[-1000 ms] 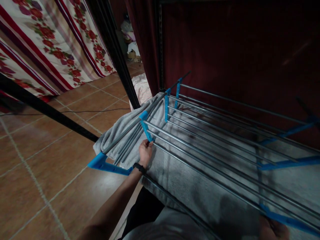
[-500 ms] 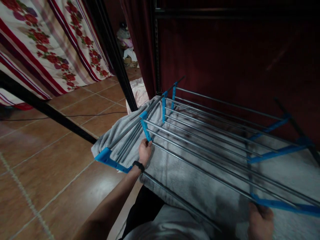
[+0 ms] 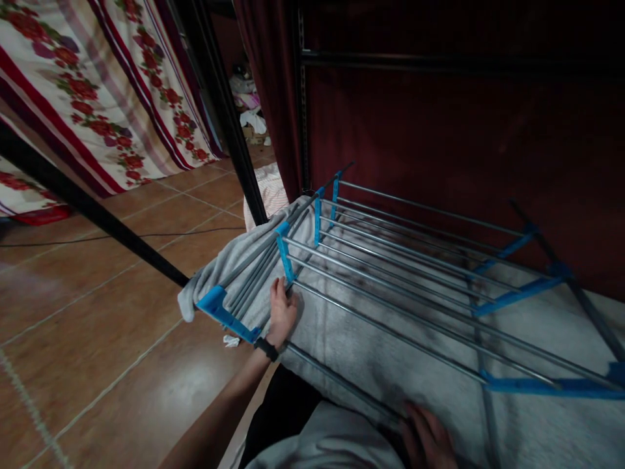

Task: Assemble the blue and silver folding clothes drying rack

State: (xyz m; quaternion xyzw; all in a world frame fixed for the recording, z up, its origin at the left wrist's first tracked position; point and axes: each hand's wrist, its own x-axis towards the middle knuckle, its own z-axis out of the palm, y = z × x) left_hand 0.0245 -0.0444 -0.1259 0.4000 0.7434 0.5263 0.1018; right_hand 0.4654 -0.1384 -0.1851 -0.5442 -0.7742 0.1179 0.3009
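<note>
Your left hand (image 3: 283,311), seven o'clock, lies loosely open beside the blue bracket (image 3: 285,256); support the rack (image 3: 388,330) evenly (right hand (image 3: 428,438), five o'clock: grip unclear).

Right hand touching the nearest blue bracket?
Apart. The head view shows grey cloth between the right hand and the blue bracket.

So the left hand (image 3: 283,309) is at a blue bracket (image 3: 284,257) on this metal rack (image 3: 390,331), right hand (image 3: 430,438) by the near bar (image 3: 342,378), grey blanket (image 3: 381,365) underneath, flowery curtain (image 3: 88,98) far left.
</note>
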